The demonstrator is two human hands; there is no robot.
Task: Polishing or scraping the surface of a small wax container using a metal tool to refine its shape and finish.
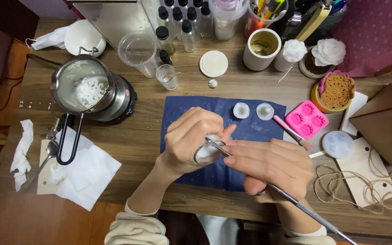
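Hands worked a small clear mold over the blue cloth.

The left hand (191,140) gripped the mold (207,152) above the cloth (250,131) on the counter (146,136); the right hand (268,165) clasped a metal tool (296,204), its tip inside the mold.

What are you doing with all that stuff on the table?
A person sits at a wooden table over a dark blue cloth. The left hand cups a small clear round mould, and the right hand holds a thin metal tool with its tip at the mould's rim. Two little white round pieces lie on the cloth. To the left, a metal pot of white wax sits on a small heater. A pink mould lies to the right.
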